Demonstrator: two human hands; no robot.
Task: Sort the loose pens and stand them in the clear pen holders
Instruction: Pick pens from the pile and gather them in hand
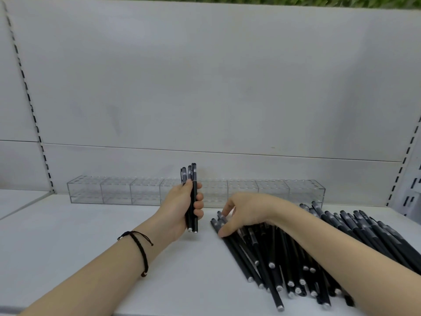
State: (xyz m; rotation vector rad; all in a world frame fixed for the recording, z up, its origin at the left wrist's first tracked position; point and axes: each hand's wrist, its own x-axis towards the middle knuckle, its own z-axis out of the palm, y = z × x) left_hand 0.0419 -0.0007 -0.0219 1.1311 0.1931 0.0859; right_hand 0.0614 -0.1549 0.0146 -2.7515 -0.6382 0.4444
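Left fingers [199, 198] clenched round a bundle of black pens [191, 174], upright just before the clear pen holders [116, 190]. Right fingers [227, 209] curled, pinching cap ends in the loose pile [284, 258], near those holders' right half.

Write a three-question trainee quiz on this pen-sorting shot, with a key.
1. True or false: the holders already have pens standing in them.
2. What does the left hand hold? A) a bunch of pens, upright; B) one holder; C) nothing.
3. Fill in: the right hand pinches at the pile, which lies on the ___ side of the shelf.
Key: 1 false; 2 A; 3 right.
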